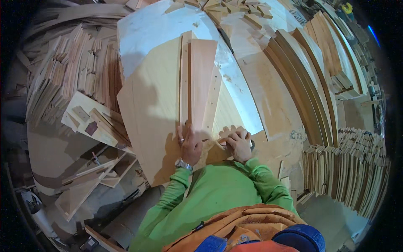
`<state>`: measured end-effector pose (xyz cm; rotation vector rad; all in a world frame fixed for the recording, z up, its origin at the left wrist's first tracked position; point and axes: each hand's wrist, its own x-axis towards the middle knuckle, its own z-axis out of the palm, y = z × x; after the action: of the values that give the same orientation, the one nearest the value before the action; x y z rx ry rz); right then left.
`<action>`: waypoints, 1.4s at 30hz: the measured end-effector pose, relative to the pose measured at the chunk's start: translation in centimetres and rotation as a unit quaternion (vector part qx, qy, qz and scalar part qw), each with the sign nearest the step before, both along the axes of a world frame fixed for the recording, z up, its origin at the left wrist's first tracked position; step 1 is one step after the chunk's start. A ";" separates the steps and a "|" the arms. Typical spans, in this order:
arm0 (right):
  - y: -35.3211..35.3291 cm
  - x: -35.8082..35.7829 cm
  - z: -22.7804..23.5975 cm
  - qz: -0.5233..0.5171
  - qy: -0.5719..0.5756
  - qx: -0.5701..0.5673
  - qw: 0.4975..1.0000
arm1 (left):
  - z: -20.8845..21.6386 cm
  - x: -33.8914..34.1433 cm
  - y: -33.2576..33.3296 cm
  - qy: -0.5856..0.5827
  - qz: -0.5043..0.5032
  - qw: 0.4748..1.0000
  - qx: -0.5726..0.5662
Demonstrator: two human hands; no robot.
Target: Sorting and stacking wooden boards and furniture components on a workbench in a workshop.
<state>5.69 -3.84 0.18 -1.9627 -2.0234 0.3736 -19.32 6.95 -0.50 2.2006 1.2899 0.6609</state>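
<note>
A large pale plywood panel (147, 101) lies in front of me. Two long narrow wooden strips run up it, with a pinkish tapered board (203, 63) beside them and a light batten (211, 98) with small dark holes along that board's right side. My left hand (191, 147), with a metal watch (184, 164) at the wrist, rests its extended fingers on the lower ends of the strips. Curled at the panel's lower right, my right hand (238, 145) grips something mostly hidden, with a dark edge showing. A scalloped pale shape (226, 131) shows just beyond its fingers.
Stacked thin wooden pieces (344, 164) stand at the right, below long curved boards (302, 92). More wood pieces (69, 71) are piled at the left. Wood offcuts (235, 8) lie at the far end. Loose boards and a white cylinder (37, 214) are at lower left.
</note>
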 end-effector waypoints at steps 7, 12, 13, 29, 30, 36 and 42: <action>-0.1 0.4 -0.7 -0.011 0.003 0.004 1.000 | -1.1 0.4 0.8 -0.039 0.010 0.999 -0.009; 0.2 0.3 1.1 -0.027 0.016 -0.013 0.999 | -1.5 0.0 0.5 0.072 -0.009 0.997 0.014; 0.3 0.1 1.6 -0.021 0.021 0.003 1.000 | -1.7 -0.2 0.6 0.100 -0.022 0.994 0.033; -1.0 -0.8 2.1 -0.067 -0.013 -0.042 0.997 | -2.2 9.6 12.6 0.200 -0.009 0.975 0.093; -1.7 -1.0 2.0 -0.066 -0.018 -0.034 0.997 | -2.6 9.4 11.8 0.196 -0.006 0.975 0.101; -4.9 1.7 0.1 -0.051 -0.050 0.002 0.997 | -0.9 10.7 8.6 0.130 -0.013 0.989 0.074; -12.0 4.0 1.7 -0.042 -0.004 0.060 0.997 | -3.0 12.2 8.2 0.062 0.185 0.979 0.063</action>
<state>9.68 -15.80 1.92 -1.9720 -1.9135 0.2198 -7.08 15.18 -3.51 2.1458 1.7941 0.7715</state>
